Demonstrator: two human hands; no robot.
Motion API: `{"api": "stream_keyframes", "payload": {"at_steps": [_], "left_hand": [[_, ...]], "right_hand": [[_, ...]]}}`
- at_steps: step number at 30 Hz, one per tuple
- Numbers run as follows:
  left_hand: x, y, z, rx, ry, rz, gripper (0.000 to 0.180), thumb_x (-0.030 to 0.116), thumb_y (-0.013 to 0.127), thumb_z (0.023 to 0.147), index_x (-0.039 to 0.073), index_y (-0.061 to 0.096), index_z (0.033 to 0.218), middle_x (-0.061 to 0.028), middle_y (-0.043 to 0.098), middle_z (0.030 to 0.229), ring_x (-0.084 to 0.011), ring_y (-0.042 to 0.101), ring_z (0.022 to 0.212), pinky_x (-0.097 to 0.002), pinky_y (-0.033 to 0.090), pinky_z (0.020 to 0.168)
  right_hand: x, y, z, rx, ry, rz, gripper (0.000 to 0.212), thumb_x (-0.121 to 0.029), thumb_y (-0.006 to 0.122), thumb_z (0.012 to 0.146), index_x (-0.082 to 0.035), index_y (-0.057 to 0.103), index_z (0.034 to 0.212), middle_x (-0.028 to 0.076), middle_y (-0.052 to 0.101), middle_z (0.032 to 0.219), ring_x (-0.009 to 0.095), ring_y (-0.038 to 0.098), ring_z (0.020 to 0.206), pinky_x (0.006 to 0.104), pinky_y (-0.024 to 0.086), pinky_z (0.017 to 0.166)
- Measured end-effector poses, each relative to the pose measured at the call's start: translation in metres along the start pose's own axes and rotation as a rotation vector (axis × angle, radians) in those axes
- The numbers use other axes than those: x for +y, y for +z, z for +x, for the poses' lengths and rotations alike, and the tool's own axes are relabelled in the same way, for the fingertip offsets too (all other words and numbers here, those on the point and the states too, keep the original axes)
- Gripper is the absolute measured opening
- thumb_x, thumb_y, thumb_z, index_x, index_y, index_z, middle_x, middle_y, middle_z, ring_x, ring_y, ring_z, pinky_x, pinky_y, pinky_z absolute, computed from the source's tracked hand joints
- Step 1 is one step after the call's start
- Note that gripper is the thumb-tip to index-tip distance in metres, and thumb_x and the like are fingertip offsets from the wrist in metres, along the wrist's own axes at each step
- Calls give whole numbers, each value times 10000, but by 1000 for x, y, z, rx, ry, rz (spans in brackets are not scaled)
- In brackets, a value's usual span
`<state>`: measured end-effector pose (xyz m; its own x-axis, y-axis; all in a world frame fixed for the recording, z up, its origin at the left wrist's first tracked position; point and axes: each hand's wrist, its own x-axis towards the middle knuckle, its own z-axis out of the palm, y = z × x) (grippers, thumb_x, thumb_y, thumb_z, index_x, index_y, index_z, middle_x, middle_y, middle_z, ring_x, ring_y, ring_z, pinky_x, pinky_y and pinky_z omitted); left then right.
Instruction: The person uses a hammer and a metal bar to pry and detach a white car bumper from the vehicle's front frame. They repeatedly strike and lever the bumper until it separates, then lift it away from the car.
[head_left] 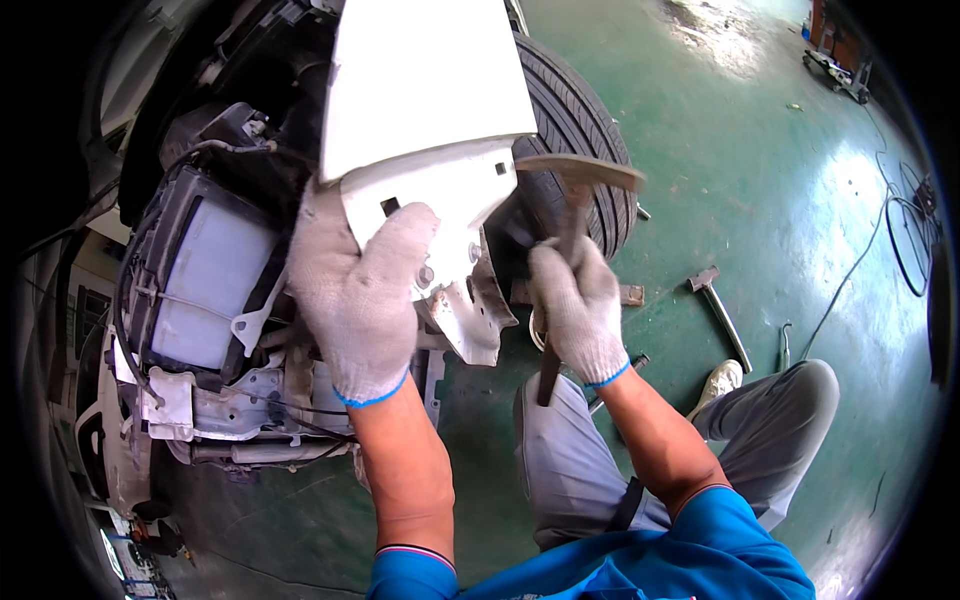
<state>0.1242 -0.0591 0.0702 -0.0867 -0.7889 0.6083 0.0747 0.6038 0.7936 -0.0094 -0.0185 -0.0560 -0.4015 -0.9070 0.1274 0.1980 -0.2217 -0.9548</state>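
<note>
Two gloved hands working | left hand (pixel 357 300) is bracing white fender panel (pixel 425 130) steady, palm flat | right hand (pixel 578 305) is gripping hammer (pixel 572 215) mid-handle, head above fist beside panel edge

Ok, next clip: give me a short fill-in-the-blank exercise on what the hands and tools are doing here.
1. The right hand grips a hammer by its ____.
2. The left hand presses against the ____ fender panel.
3. Behind the hammer's head stands a black ____.
4. A second hammer lies on the ____ floor.

Missing words: handle; white; tyre; green
</note>
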Motion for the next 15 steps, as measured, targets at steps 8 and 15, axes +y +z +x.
{"api": "stream_keyframes", "payload": {"at_steps": [8, 15], "left_hand": [[6, -7, -7, -135, -3, -38, 434, 32, 667, 885, -44, 547, 1294, -103, 684, 1116, -134, 636, 934, -285, 538, 843], [-1, -10, -12, -41, 98, 34, 500, 22, 707, 870, -35, 545, 1340, -102, 671, 1169, -126, 632, 984, -279, 535, 867]], "right_hand": [[-15, -6, 0, -42, 115, 63, 185, -220, 595, 1015, -39, 562, 1035, 20, 577, 679, 81, 522, 503, 245, 416, 466], [17, -41, -17, 39, 107, -22, 240, -273, 603, 1028, -44, 567, 966, 9, 530, 609, 89, 480, 442, 240, 376, 414]]}}
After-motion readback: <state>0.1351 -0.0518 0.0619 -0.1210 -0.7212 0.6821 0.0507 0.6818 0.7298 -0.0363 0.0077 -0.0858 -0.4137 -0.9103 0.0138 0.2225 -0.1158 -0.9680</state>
